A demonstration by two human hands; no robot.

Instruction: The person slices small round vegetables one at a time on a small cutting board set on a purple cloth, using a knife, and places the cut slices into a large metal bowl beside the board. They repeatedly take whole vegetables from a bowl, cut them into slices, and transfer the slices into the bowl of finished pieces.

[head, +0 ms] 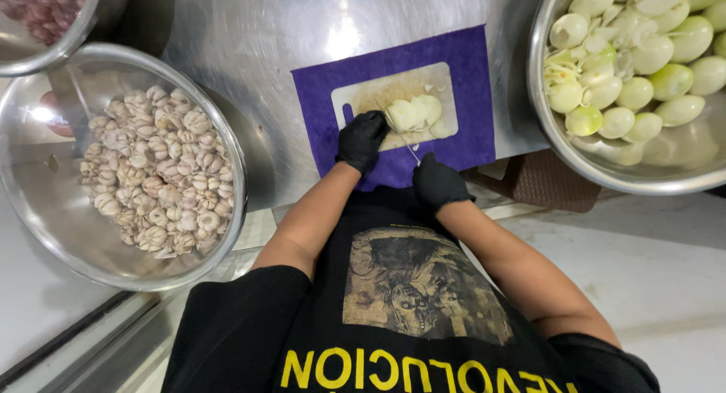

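Observation:
A peeled pale onion lies on a small cutting board that rests on a purple mat. My left hand, in a black glove, presses against the onion's left side. My right hand, also in a black glove, grips a knife by its handle. The thin blade points up toward the onion and meets its lower edge. Both forearms are bare below black sleeves.
A big steel bowl of garlic bulbs sits at the left. Another steel bowl with several peeled onions stands at the right. A bowl of reddish onions shows at the top left. A brown woven mat lies under the right bowl.

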